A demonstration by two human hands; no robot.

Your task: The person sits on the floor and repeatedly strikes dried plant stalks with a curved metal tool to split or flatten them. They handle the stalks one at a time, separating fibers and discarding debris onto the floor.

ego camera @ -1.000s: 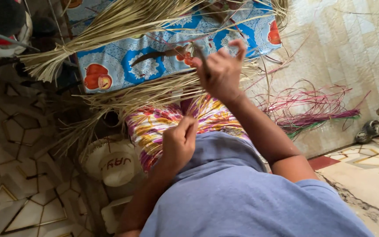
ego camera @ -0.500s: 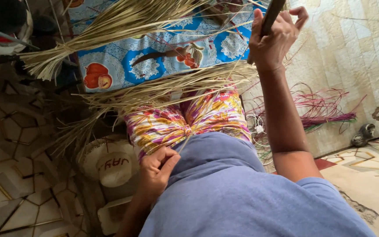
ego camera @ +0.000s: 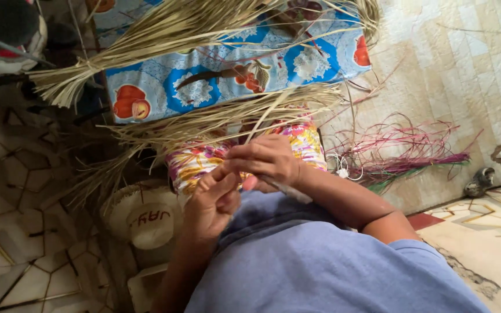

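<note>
Both hands meet at the lap over a colourful floral woven piece point(ego camera: 204, 162).

The right hand point(ego camera: 268, 162) is closed on a thin pale dried-leaf strip point(ego camera: 262, 119); it appears also to grip a slim tool. The left hand point(ego camera: 213, 200) pinches beside it, contents unclear. A bundle of pale straw strips point(ego camera: 215, 119) lies just beyond.

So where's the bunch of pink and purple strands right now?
In the head view the pink and purple strands lie on the pale floor at the right, beyond the right hand and beside the blue patterned cloth.

Pale dried straw strip point(ego camera: 265, 119), pinched upright over colourful patterned lap.
</note>
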